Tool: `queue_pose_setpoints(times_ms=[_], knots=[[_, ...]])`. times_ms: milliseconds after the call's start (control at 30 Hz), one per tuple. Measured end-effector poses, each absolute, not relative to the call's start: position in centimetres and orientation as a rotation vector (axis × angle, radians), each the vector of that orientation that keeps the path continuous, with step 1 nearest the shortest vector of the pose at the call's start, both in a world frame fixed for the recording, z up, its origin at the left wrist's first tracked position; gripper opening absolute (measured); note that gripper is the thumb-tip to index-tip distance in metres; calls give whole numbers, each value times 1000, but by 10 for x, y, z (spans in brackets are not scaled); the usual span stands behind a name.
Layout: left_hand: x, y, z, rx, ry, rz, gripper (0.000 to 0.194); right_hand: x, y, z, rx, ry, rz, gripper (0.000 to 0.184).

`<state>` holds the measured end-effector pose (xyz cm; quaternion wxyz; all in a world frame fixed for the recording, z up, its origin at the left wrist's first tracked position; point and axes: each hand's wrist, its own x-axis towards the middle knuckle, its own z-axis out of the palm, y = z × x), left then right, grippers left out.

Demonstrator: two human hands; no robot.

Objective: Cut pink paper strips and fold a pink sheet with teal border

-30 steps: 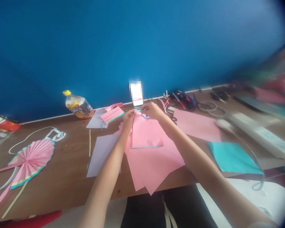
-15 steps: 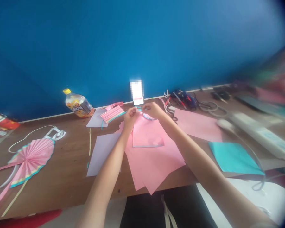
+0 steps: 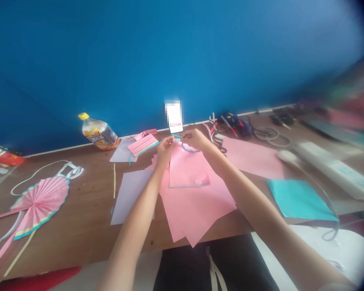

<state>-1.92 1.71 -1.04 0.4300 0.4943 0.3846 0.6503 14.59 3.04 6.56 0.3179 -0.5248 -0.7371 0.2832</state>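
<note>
My left hand (image 3: 165,150) is closed in a pinch at the far left corner of a pink paper sheet (image 3: 188,171). Between its fingertips and my right hand runs a narrow teal paper strip (image 3: 176,138). My right hand (image 3: 195,139) is also closed, its fingers pinching the strip's other side just above the sheet's far edge. Below the right fingers shows a thin blue-and-white ring (image 3: 190,148), partly hidden; I cannot tell what it is. More pink sheets (image 3: 197,218) lie fanned out underneath, and a pale bluish stripe edges the near side of the top sheet.
A pleated pink fan (image 3: 41,202) lies at left, a folded pink strip-edged piece (image 3: 143,145) nearer the middle. A bottle (image 3: 100,133) and a phone (image 3: 175,117) stand by the wall. At right are a teal sheet (image 3: 300,199), cables (image 3: 271,136) and a power strip (image 3: 335,169).
The teal strip shows more clearly between my hands, whose fingers have shifted only slightly along the sheet's far edge. The sheets stay in place.
</note>
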Motion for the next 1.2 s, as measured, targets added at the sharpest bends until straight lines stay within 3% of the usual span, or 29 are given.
queue_pose_setpoints(times_ms=[1200], knots=[[-21, 17, -12, 1216, 970, 1581, 41, 142, 21, 74, -1464, -1897, 836, 20]])
